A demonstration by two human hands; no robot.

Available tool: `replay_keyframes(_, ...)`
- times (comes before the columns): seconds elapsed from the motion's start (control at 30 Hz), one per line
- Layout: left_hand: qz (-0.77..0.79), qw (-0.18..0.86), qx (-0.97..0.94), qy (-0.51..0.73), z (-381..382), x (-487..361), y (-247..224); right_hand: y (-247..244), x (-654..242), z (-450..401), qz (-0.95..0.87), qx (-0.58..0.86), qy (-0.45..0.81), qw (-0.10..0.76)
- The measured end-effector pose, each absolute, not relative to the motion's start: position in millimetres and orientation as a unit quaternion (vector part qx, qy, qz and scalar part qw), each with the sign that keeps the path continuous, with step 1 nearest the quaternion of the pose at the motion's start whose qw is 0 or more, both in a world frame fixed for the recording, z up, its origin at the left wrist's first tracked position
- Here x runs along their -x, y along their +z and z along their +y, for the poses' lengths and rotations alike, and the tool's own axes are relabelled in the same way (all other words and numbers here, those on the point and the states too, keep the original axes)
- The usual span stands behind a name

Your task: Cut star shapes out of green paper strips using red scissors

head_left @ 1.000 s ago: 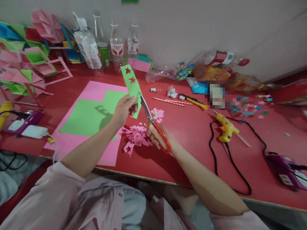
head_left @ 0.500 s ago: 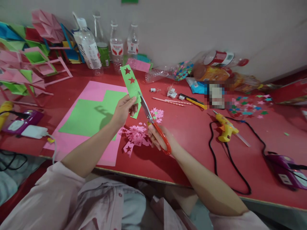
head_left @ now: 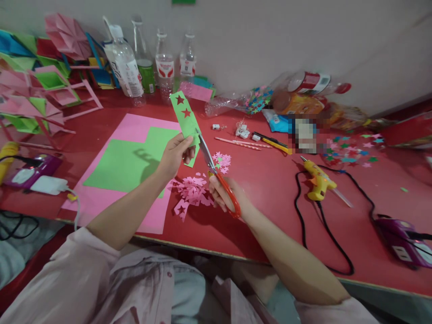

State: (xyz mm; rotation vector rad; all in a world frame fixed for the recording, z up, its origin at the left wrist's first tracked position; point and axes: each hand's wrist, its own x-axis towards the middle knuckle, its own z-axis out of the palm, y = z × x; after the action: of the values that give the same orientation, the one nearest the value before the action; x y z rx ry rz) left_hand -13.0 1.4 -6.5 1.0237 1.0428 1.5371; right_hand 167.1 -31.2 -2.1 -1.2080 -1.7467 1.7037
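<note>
My left hand (head_left: 177,155) pinches a green paper strip (head_left: 185,114) that has star-shaped holes near its top end. In my right hand (head_left: 224,195) are scissors (head_left: 227,189) with orange-red handles, their blade tips at the right edge of the strip. Pink paper scraps (head_left: 192,191) lie in a heap below the hands, and small cut stars (head_left: 222,162) lie just beyond the scissors. Under my left forearm, a green sheet (head_left: 118,164) rests on a larger pink sheet (head_left: 151,220).
Plastic bottles (head_left: 165,67) stand along the wall, with folded paper models (head_left: 33,90) at the left. A yellow glue gun (head_left: 319,180) with a black cable lies on the red table (head_left: 270,193) at the right. Purple power strips (head_left: 401,238) sit at both sides.
</note>
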Motion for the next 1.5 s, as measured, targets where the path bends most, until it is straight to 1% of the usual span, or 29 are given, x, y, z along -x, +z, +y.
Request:
replay_keyframes(0.33,0.418,0.502,-0.426,0.627,1.5,12.8,-7.7,-4.6,-166.4,-32.5,-0.613,0.434,0.622,0.222)
replay_keyframes(0.83,0.419,0.497,-0.428,0.628,1.2,13.9,-7.1,-0.8,-166.3,-33.1,-0.618,0.441,0.616,0.21)
replay_keyframes(1.13,0.453,0.48,-0.353,0.663,3.6,16.5,-2.2,1.1,-166.7,-29.8,-0.617,0.443,0.624,0.185)
replay_keyframes(1.23,0.439,0.515,-0.328,0.659,3.3,16.6,-1.7,-0.4,-166.5,-30.6,-0.616,0.44,0.624,0.193)
replay_keyframes(1.37,0.414,0.576,-0.34,0.617,0.4,14.4,-0.4,-1.6,-166.3,-30.5,-0.618,0.436,0.622,0.204)
replay_keyframes(1.5,0.415,0.566,-0.333,0.63,0.4,15.7,1.6,-1.8,-166.2,-29.3,-0.62,0.439,0.617,0.207)
